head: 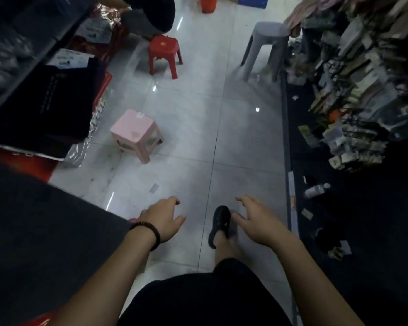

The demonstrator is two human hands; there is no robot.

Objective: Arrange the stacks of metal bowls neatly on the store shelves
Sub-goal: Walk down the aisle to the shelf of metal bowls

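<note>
No metal bowls show in this head view. I look down a store aisle over a pale tiled floor (198, 128). My left hand (161, 220), with a dark bead bracelet at the wrist, hangs in front of me with loosely curled fingers and holds nothing. My right hand (257, 220) is held out beside it, fingers relaxed and spread, also empty. Between the hands my foot in a black shoe (220, 223) stands on the tiles.
A pink stool (136, 135) stands ahead on the left, a red stool (165, 55) farther back, a tall grey stool (266, 48) at the right. A person sits behind the red stool. Dark shelves (33, 67) line the left; racks of small packaged goods (358, 95) line the right.
</note>
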